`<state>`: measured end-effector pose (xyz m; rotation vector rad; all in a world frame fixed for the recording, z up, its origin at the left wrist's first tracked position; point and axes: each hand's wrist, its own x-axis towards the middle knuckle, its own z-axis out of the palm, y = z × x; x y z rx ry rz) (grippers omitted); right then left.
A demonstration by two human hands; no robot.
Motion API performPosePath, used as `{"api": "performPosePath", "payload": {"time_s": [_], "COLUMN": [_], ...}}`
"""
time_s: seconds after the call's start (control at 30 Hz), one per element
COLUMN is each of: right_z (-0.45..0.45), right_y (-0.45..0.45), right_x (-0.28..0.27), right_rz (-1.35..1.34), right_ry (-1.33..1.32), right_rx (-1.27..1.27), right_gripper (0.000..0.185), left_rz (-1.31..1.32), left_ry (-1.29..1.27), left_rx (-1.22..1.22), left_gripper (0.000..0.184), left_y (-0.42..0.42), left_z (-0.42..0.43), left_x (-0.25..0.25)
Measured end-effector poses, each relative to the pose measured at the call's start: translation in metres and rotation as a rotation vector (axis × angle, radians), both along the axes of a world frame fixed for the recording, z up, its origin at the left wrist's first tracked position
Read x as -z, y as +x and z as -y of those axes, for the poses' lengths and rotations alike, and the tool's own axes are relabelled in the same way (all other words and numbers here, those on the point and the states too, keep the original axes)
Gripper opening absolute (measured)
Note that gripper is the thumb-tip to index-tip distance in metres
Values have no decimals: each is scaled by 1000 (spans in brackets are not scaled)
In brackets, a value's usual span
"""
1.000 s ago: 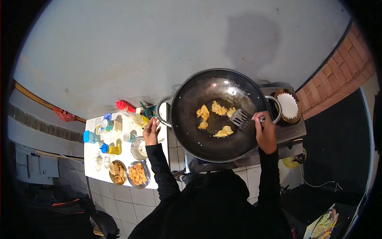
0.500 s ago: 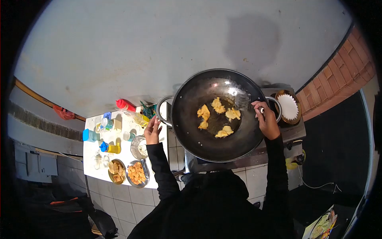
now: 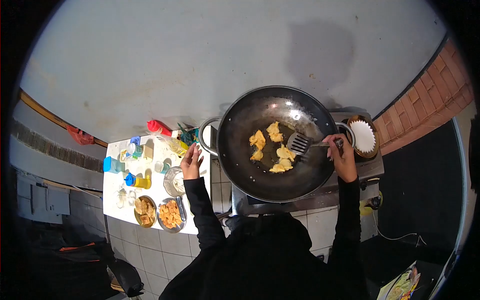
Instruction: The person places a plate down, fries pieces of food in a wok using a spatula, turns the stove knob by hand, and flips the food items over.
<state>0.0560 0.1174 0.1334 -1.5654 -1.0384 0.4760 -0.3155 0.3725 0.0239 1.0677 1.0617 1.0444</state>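
A large dark wok (image 3: 250,182) sits on the stove with several golden fried pieces (image 3: 274,132) in oil at its bottom. My right hand (image 3: 342,158) is closed around the handle of a slotted spatula (image 3: 299,143), beside the wok's right loop handle. The spatula's dark blade is inside the wok, close to the right-hand pieces. Over the table's edge, my left hand (image 3: 191,162) is raised just below the wok's left loop handle (image 3: 205,136). Its fingers are slightly bent and apart, with nothing in them.
On the white table (image 3: 112,195) at left stand a red-capped bottle (image 3: 159,127), a blue-capped yellow bottle (image 3: 138,181), a glass bowl (image 3: 174,181) and two plates of food pieces (image 3: 170,215). A paper-lined bowl (image 3: 362,137) stands right of the wok.
The spatula has swung from the wok's upper right down toward the middle. The right-hand pieces now lie closer together. My left hand has come slightly away from the wok's handle.
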Motion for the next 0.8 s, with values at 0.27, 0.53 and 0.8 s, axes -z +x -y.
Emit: {"api": "performPosePath", "payload": {"time_s": [0.27, 0.53, 0.8], "right_z": [5, 7, 6], "right_y": [-10, -13, -28], "right_x": [-6, 8, 13], "right_rz": [158, 135, -47], "right_ry": [-41, -27, 29], "right_rx": [17, -6, 1], "right_gripper": [7, 4, 4], "left_rz": [11, 11, 18], "left_ry": [6, 4, 1], "left_rx": [-9, -13, -6], "left_gripper": [43, 43, 43], "left_y": [3, 0, 0], "left_z": [3, 3, 3], "left_x": [-4, -1, -1]}}
